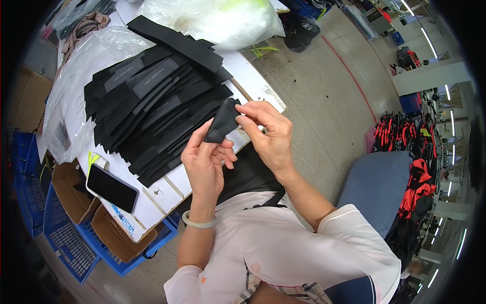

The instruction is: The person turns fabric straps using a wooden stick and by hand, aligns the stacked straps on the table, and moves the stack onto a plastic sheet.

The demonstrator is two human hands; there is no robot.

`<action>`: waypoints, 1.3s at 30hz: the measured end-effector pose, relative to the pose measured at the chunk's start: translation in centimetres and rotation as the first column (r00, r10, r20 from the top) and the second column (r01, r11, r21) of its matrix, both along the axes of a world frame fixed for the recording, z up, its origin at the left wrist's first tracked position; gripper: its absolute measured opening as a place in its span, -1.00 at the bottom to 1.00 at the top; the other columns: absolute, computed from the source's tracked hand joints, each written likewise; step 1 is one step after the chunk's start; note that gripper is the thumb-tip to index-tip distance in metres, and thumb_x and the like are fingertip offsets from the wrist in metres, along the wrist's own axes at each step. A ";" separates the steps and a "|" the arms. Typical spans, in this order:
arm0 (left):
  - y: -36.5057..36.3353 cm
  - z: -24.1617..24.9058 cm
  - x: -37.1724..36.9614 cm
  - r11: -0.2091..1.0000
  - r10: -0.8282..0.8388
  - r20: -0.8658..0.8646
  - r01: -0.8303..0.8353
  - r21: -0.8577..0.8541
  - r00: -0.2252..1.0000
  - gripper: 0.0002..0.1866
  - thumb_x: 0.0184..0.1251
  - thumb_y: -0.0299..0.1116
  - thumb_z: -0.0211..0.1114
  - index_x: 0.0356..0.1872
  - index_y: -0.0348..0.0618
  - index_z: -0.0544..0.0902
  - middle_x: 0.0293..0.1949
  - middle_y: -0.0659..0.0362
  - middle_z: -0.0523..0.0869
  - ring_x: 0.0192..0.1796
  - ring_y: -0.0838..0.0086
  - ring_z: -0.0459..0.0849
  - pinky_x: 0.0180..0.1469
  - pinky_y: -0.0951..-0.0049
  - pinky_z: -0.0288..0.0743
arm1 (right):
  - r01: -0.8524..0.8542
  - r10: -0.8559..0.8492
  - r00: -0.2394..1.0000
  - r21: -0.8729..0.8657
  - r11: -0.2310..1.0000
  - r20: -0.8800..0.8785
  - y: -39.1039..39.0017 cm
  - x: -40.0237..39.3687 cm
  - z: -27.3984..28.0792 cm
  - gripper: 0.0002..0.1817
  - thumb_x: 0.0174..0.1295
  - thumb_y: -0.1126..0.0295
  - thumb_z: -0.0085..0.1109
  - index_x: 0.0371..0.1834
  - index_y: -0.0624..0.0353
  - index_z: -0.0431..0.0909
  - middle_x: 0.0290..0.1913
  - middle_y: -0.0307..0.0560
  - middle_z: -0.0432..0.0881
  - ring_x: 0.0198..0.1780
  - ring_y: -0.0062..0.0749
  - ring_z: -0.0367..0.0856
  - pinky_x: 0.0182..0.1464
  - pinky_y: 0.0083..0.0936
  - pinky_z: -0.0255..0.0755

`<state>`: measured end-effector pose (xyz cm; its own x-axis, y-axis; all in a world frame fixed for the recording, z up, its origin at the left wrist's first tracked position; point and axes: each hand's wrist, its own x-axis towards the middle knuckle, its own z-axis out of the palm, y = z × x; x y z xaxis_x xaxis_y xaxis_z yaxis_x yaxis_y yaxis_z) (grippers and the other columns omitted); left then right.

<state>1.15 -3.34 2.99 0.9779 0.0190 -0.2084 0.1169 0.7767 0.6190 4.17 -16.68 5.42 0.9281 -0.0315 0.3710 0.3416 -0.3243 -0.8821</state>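
Observation:
Between my two hands is a small folded black fabric piece (221,124), held up over the table's near edge. My left hand (205,154) grips its lower left side between thumb and fingers. At its upper right edge, my right hand (268,129) pinches it with thumb and forefinger. Just beyond lies a wide, fanned stack of black fabric strips (157,101), several with a grey printed label (155,78). One thick black strip (174,43) lies across the top of the stack.
A phone (112,187) lies on the white table (169,190) at the left. Clear plastic bags (212,20) cover the far side. Blue crates (71,238) with cardboard boxes (119,235) stand below at left. At right are a grey-blue padded surface (374,185) and red-and-black goods (417,187).

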 end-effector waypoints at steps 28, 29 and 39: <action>1.9 0.2 -1.0 0.975 -0.215 -0.221 0.198 -0.095 0.951 -0.61 0.16 -0.61 -0.05 0.01 -0.50 0.55 -0.63 0.08 0.60 -0.77 0.59 0.39 -0.78 0.65 0.22 | -0.351 0.493 0.754 0.368 0.861 -0.435 -2.9 0.8 1.2 -0.86 0.07 0.61 0.32 -0.28 0.38 0.61 -0.14 -0.08 0.58 -0.33 -0.59 0.57 -0.31 -0.69 0.46; 2.0 0.1 -1.0 0.973 -0.221 -0.214 0.202 -0.109 0.951 -0.61 0.16 -0.61 -0.05 0.00 -0.50 0.55 -0.63 0.09 0.60 -0.78 0.59 0.38 -0.78 0.65 0.22 | -0.323 0.497 0.743 0.410 0.853 -0.448 -2.6 0.7 1.0 -0.85 0.07 0.59 0.34 -0.29 0.38 0.62 -0.14 -0.09 0.58 -0.33 -0.61 0.56 -0.32 -0.71 0.44; 2.5 -0.1 -1.2 0.963 -0.210 -0.165 0.234 0.138 0.964 -0.62 0.18 -0.59 -0.03 0.00 -0.47 0.59 -0.69 0.17 0.55 -0.80 0.64 0.32 -0.77 0.69 0.19 | -0.124 0.310 0.795 0.361 0.924 -0.521 -0.6 -1.6 -0.7 -0.79 0.20 0.40 0.31 -0.48 0.32 0.59 -0.49 -0.22 0.58 -0.52 -0.66 0.50 -0.42 -0.67 0.42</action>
<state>-0.03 -0.86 2.91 0.9198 -0.1517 -0.3618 0.3741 0.6171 0.6923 2.61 -17.30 4.75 0.9620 0.1766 -0.2082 -0.2119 0.0021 -0.9773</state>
